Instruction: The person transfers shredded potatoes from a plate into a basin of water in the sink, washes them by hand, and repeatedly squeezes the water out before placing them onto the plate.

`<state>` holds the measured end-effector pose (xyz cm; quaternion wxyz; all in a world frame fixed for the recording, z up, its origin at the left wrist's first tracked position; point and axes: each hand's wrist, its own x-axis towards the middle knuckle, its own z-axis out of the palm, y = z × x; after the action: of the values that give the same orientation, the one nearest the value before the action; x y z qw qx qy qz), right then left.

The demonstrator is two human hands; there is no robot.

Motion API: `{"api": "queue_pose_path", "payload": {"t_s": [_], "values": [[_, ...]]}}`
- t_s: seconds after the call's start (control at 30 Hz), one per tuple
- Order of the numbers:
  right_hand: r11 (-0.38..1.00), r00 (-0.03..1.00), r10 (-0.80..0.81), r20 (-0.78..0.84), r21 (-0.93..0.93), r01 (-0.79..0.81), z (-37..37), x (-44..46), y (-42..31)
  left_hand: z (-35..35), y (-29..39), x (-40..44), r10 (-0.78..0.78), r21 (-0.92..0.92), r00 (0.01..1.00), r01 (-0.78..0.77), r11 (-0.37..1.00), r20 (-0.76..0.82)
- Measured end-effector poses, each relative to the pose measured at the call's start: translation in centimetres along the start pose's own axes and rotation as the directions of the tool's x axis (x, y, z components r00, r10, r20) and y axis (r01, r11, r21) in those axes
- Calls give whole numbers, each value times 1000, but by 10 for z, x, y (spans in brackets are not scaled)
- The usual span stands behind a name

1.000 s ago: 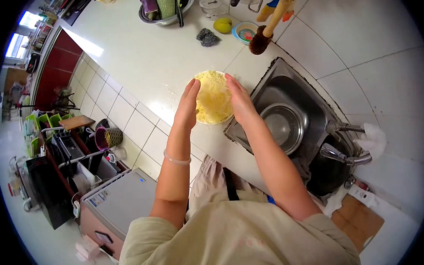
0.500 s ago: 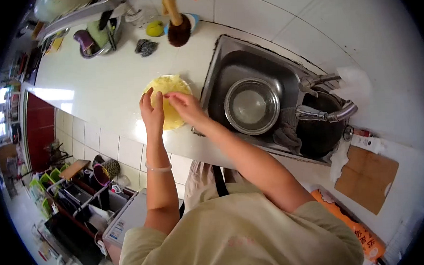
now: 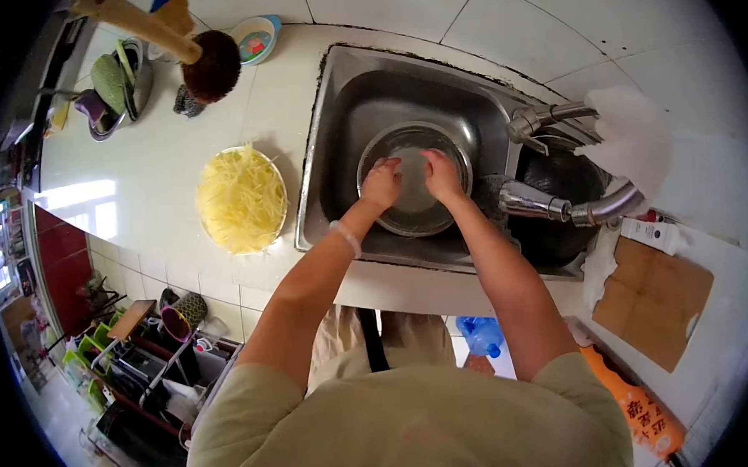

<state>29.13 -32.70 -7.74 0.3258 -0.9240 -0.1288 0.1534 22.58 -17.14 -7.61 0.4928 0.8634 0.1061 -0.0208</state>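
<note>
Inside the sink stands a round metal basin holding cloudy water. My left hand is over the basin's left side, its fingers loosely bent towards the middle. Opposite it, my right hand is over the right side with fingers apart. A gap separates the hands, and nothing shows between them. Whether the fingertips touch the water is hard to see. On the counter left of the sink, pale yellow shreds, apparently potato, are heaped on a white-rimmed round dish.
The sink has a metal faucet on its right and a dark cloth beside the basin. Back left are a brown-headed brush, a small blue-edged bowl, a scouring pad and a bowl of vegetables. Cardboard lies right.
Both hands have moved right, from above the yellow shreds to the basin in the sink. They have drawn apart. The view has shifted to the right, and the shreds are uncovered.
</note>
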Motion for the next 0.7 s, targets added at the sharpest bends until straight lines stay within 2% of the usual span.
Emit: {"api": "queue_pose_path", "payload": {"t_s": [0.07,0.1,0.17,0.2,0.27,0.3,0.37,0.4,0.47,0.5,0.57,0.6,0.67,0.7], "values": [[991,985,-44,165,-118,64,10,12,19,25,-14,17,-207,334,957,131,933,205],[991,984,-43,170,-117,64,14,16,26,28,-13,22,-212,334,955,136,933,205],[889,962,-162,222,-390,239,24,27,37,33,-12,35,-402,496,862,214,842,310],[890,961,-162,223,-389,240,27,32,36,38,-17,40,-403,497,861,215,841,310],[885,929,-38,369,-419,202,29,39,28,46,-32,42,-337,496,884,144,856,324],[887,928,-36,372,-416,201,31,41,31,48,-31,45,-341,498,882,146,855,326],[833,916,8,402,-509,216,36,40,34,51,-28,44,-433,645,807,87,760,401],[835,912,15,411,-506,214,40,38,41,51,-26,42,-440,644,800,91,760,407],[914,922,-51,385,-355,198,41,34,54,50,-19,41,-487,584,786,204,786,381],[913,920,-50,388,-355,199,50,30,65,57,-27,38,-489,582,784,207,786,382],[967,947,7,320,-243,75,69,22,86,74,-51,28,-410,522,834,179,834,370],[967,947,4,322,-241,78,67,17,84,74,-50,27,-413,523,834,182,833,367],[978,935,-120,333,-124,169,64,2,79,75,-49,24,-548,531,675,265,805,494],[978,935,-122,334,-123,171,65,-6,77,74,-45,21,-549,531,676,267,805,492]]}}
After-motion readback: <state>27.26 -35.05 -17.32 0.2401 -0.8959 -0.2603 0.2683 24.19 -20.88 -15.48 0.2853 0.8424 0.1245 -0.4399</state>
